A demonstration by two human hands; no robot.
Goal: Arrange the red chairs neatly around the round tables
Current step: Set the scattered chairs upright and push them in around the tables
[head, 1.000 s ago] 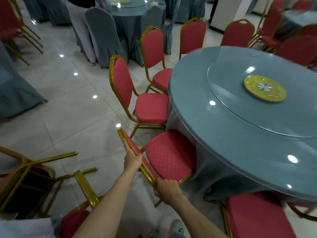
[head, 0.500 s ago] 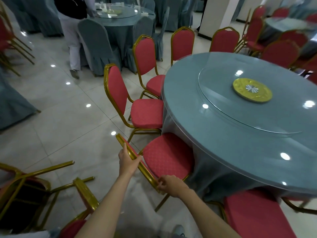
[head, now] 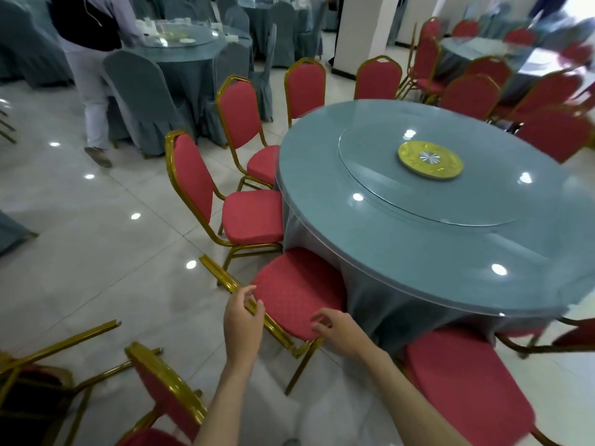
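Where the grey-clothed round desk curves toward the lower centre of the frame, one red chair stands with its seat front pushed up against the hanging cloth. It is seen from behind and above. It is upright, with one gold leg showing below the seat on the floor tile.

Axis: the gold top rail of the chair's back runs as a long diagonal, upper left to lower right. The seat points across it, up-right toward the desk's middle.

Hands: the left hand is at the rail, fingers spread and lax. Thumb and forefinger sit either side of the gold bar, not closed on it; contact cannot be told. The right hand is over the near edge of the seat, fingers loosely curled, holding nothing.

Neighbours: a second chair stands just up-left, its seat edge meeting the cloth and its back turned to the left of the frame. A third chair stands beyond it, set likewise. A near seat at lower right sits partly under the desk rim.

Desk top: a glass turntable with a gold disc at its centre.

Lower left: a tipped chair lies with bare gold legs jutting out beside it, well apart from the desk.

Upper left: a person leans toward a far desk ringed by grey-covered chairs.
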